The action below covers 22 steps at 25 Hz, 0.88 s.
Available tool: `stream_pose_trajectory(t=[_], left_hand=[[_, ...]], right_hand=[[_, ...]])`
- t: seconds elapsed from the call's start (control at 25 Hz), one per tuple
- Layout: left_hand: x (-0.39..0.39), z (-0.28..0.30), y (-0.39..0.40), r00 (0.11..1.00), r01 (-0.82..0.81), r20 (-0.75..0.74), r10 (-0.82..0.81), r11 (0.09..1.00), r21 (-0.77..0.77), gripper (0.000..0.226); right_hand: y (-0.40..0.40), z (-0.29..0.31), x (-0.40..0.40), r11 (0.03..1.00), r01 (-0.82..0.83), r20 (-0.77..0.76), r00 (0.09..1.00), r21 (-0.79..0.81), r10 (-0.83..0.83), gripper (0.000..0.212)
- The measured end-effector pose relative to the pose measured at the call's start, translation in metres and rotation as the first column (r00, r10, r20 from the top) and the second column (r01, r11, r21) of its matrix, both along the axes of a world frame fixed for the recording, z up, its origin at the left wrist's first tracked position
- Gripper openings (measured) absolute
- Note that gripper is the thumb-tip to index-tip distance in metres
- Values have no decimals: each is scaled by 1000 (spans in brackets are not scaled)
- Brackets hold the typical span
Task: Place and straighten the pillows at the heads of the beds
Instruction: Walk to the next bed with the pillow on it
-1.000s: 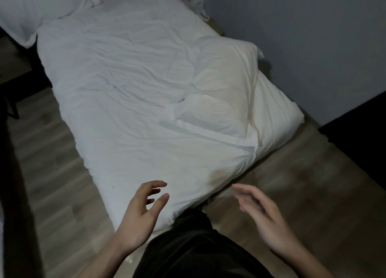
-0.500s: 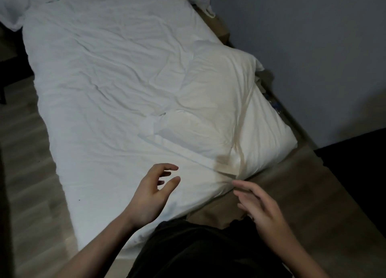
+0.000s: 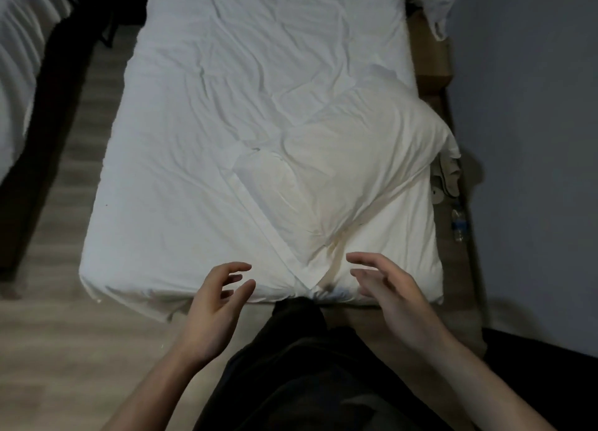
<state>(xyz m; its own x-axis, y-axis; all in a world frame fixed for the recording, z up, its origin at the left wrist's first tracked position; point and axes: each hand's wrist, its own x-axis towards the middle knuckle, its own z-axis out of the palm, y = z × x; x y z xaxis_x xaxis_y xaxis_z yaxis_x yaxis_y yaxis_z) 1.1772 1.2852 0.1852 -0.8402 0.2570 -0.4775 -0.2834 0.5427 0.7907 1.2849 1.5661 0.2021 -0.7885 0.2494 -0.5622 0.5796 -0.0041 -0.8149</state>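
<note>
Pillow (image 3: 352, 184) lies skewed at bed's (image 3: 181, 171) near right corner; left hand (image 3: 216, 304) and right hand (image 3: 388, 294) hover spread, empty, likely to square it.

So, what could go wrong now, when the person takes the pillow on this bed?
1. The pillow lies askew, its far corner past the bed's right edge; a careless pull might tip it toward the floor gap where a bottle lies.
2. Both hands, left hand and right hand, hover open near one corner only; gripping there may bunch the loose pillowcase rather than shift the pillow.
</note>
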Motion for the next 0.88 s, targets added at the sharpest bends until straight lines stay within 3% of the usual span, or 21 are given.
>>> stream_pose_trajectory(t=[0.24, 0.4, 0.56, 0.72, 0.88], left_hand=[[-27, -11, 37, 999, -33, -15, 33, 999, 20, 20], [-34, -15, 62, 992, -124, -21, 125, 992, 26, 18], [4, -34, 98, 972, -229, 58, 230, 973, -19, 20], [55, -52, 153, 919, -391, 39, 394, 918, -64, 17], [95, -63, 212, 860, -505, 30, 509, 860, -76, 15]], right_hand=[[32, -3, -29, 989, -146, 30, 989, 14, 145, 48], [66, -13, -30, 988, -156, 45, 987, 19, 155, 36], [122, -27, -32, 968, -246, 76, 967, 40, 243, 40], [190, -46, -37, 931, -365, 92, 928, 29, 361, 40], [258, -67, -42, 918, -397, 113, 913, 16, 393, 22]])
